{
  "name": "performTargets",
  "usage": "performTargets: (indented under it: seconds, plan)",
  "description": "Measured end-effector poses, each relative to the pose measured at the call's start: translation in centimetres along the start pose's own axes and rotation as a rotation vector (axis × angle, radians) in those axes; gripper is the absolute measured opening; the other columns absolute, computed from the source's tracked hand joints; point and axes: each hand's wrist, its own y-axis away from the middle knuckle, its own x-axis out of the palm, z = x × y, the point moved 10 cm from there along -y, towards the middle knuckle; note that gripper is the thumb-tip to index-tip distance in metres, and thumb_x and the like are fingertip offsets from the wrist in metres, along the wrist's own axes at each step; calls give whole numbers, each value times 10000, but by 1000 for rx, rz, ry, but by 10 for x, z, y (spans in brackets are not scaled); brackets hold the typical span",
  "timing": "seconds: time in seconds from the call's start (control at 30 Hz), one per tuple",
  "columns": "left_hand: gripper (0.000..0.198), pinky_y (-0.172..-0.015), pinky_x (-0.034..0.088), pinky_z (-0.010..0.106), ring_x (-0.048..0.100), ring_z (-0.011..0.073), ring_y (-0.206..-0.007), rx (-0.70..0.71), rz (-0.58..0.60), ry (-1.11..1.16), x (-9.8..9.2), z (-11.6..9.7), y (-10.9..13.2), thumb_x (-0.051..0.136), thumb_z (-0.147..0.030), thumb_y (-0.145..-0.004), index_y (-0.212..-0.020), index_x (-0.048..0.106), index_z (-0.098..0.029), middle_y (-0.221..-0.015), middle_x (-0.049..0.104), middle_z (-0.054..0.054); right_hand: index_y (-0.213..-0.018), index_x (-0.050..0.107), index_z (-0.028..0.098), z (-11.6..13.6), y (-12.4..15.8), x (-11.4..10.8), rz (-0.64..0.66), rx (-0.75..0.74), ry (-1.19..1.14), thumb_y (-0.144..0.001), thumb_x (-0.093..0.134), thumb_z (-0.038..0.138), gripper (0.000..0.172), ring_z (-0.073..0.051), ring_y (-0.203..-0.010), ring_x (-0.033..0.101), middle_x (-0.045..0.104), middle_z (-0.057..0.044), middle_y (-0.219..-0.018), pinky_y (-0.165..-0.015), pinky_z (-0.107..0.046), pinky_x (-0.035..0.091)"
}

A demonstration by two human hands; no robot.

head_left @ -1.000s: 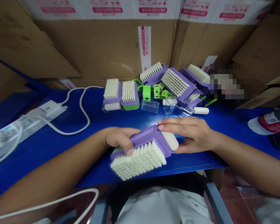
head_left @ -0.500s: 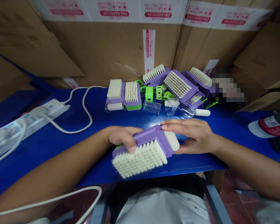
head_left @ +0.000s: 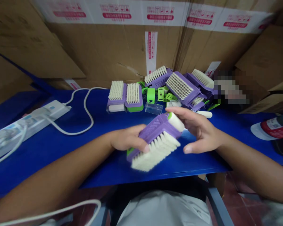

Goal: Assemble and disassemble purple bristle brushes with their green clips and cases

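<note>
My left hand (head_left: 130, 138) grips a purple scrub brush (head_left: 153, 128) with cream bristles facing down and toward me. Its thumb presses along the bristle edge, and the other fingers are hidden behind the body. A white roller piece (head_left: 176, 122) with a green end sits at the brush's right end. Beside that end is my right hand (head_left: 199, 131), thumb and fingers spread; its fingertips are close behind the roller, and whether they touch it I cannot tell. Behind the hands, a pile of purple brushes (head_left: 180, 86) lies with green plastic parts (head_left: 151, 95) and clear plastic covers (head_left: 153, 108).
Cardboard boxes (head_left: 103, 50) wall off the back of the blue table (head_left: 101, 121). On the left lies a white power strip (head_left: 33, 121) with a looping cable (head_left: 92, 117). A bottle with a red label (head_left: 273, 127) lies at the right. Another white roller (head_left: 205, 114) rests by the pile.
The brush has moved right and up slightly, tilting more steeply, in my left hand. My right hand has let go of its end and opened, and the roller's green end now shows.
</note>
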Motion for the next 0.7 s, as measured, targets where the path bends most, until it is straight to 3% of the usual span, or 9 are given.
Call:
performTargets:
  seconds: [0.07,0.17,0.23,0.33,0.4,0.53,0.7]
  plan:
    - [465,-680,517,271,601,168,-721,130,-124,-253,6,-22,-1,806,-368,-678,-1073,694,-149,-851,694,10,-1516,546,212,1,-2,-6,-79,-2,-73,-877,769,562,762,-274,-1236,703,679,-157,-1405,-1014,-379,587]
    - [672,-911,528,353,656,235,-927,318,-358,-591,9,-50,4,816,-282,-637,-1280,642,-187,-1128,709,50,-1347,694,211,25,-3,-9,-159,-202,73,-907,781,431,499,-221,-1015,763,789,-110,-1131,-895,-336,620]
    - [743,-1037,493,405,662,279,-1043,390,-338,-645,17,-53,4,812,-274,-625,-1337,616,-191,-1271,683,84,-1334,699,204,44,0,-5,-180,-356,193,-896,797,383,483,-210,-925,776,805,-99,-1035,-839,-333,638]
    - [723,-1090,474,429,663,311,-1114,426,-199,-636,28,-47,-1,811,-284,-620,-1318,637,-206,-1330,673,97,-1243,729,220,66,4,6,-175,-468,310,-874,806,402,419,-201,-812,786,812,-70,-943,-965,-434,632]
    - [719,-1062,498,415,672,314,-1105,443,-121,-580,34,-45,-5,818,-287,-604,-1298,645,-212,-1299,687,87,-1072,760,215,71,4,10,-183,-416,282,-846,815,384,287,-200,-772,780,798,-62,-890,-1037,-481,607]
    - [593,-989,534,403,683,306,-1018,450,-95,-477,38,-42,-12,820,-306,-580,-1148,686,-203,-1099,721,57,-919,734,188,60,3,3,-297,-199,28,-814,785,281,149,-216,-811,795,787,-91,-877,-762,-321,677]
    - [510,-965,533,388,665,290,-992,464,-132,-427,36,-42,-16,795,-296,-589,-1080,697,-198,-1043,714,38,-876,729,198,53,1,-2,-322,-143,-17,-779,802,264,138,-208,-757,786,794,-75,-852,-709,-308,666]
